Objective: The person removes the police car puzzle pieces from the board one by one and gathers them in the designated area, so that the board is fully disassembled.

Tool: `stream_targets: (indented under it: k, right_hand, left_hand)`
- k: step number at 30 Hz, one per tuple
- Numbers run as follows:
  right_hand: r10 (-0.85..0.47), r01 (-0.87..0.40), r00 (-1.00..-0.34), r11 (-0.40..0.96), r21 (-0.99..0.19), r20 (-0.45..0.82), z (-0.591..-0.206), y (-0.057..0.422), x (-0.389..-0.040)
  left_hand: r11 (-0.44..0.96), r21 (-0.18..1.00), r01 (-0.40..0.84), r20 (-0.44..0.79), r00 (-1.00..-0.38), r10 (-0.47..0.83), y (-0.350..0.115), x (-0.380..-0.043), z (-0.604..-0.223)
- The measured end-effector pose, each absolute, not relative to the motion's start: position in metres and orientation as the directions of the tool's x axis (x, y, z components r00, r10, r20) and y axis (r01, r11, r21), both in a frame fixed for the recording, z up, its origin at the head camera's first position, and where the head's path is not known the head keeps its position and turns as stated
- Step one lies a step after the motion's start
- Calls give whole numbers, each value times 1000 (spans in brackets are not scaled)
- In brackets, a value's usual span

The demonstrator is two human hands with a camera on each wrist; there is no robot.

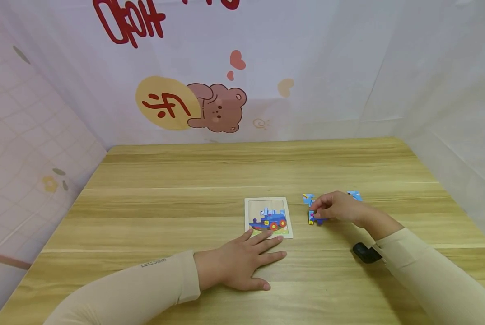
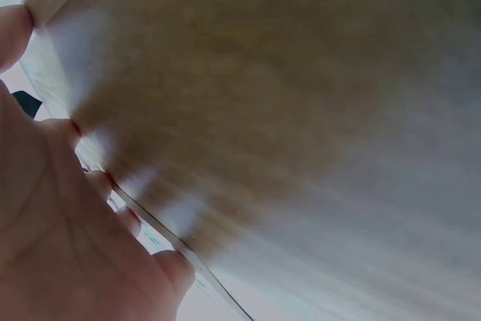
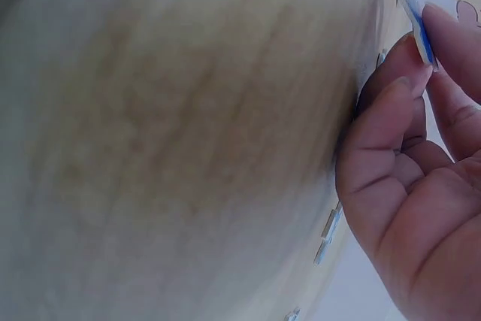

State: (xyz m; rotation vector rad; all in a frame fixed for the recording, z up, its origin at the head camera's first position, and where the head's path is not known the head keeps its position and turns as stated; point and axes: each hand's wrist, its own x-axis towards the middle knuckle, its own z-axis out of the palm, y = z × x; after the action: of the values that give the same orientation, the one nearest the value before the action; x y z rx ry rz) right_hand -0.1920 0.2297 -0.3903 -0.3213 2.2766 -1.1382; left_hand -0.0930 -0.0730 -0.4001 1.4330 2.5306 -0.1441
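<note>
Right wrist view shows a puzzle piece (image 3: pixel 418 28) tilted on edge, pinched between thumb and finger in the right hand's (image 1: pixel 340 208) grip. Leftward of it, the partly filled puzzle frame (image 1: pixel 265 199) lies flat, nearer the left hand (image 1: pixel 242 262), whose fingers spread straight onto its near rim. Loose pieces (image 1: pixel 308 198) lie around the right hand on the worktop (image 1: pixel 165 216).

Two hands are showing, left hand (image 1: pixel 242 266) and right hand (image 1: pixel 342 208) | two sleeves (image 1: pixel 145 289) are showing | one puzzle board (image 1: pixel 256 210) is showing | at least four loose puzzle pieces (image 1: pixel 308 198) are showing, exact count being hidden | one table (image 1: pixel 177 180) is showing | one printed bear (image 1: pixel 228 108) and three hearts (image 1: pixel 237 59) are showing
</note>
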Motion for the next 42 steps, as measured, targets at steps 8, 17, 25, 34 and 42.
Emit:
stream_targets:
  k: [8,17,25,34,42]
  right_hand:
    - [-426,-4,-829,654,-756,-364,-390,227,-190]
    - [-449,-128,-846,694,-708,-287,-394,222,-191]
    - [-476,-193,-838,716,-670,-268,-393,221,-191]
    - [-490,-259,-840,740,-620,-233,-391,218,-192]
    - [-494,-276,-839,747,-605,-227,-391,216,-191]
  left_hand:
    - [518,36,855,-246,-495,834,-72,-93,-401]
    - [522,37,852,-247,-498,831,-73,-93,-400]
    - [520,35,854,-244,-497,833,-73,-93,-401]
    - [522,46,852,-250,-496,832,-73,-93,-401]
    - [528,57,847,-259,-499,827,-73,-93,-402]
